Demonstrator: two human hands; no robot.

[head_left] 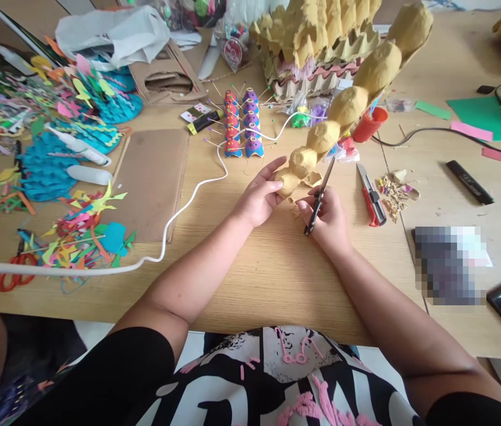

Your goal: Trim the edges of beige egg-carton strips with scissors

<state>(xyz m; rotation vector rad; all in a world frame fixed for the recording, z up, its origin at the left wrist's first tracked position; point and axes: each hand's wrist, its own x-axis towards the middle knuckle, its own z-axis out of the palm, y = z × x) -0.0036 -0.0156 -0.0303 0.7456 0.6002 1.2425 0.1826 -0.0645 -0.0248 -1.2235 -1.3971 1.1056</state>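
Left hand (259, 198) pinching egg-carton strip (348, 106), right hand (328, 222) around black cutting tool (317, 210)

Yellow strip at centre, running from the left hand up toward the upper right of the frame. Near end lies between left thumb and fingers; right hand just beside that end, on its right.

Left hand: thumb on the last cup, index finger stretched out, grip part-open. Right hand: fingers curled about the tool's handle, blade pointing up the frame beside a torn edge. Blade touching strip or apart: cannot tell.

Counts. Strip: one, six cups showing. Cutting tool: one. Painted carton pieces: two, upper centre, one red-topped (231, 121), one purple-topped (251, 122), pins sticking out. Red utility knife (371, 198): one, right of the right hand, scrap heap (396, 195) just beside it on the desk (241, 266). Red cup (369, 125): one, near the strip. Orange-handled scissors (17, 271): one pair, lower left.
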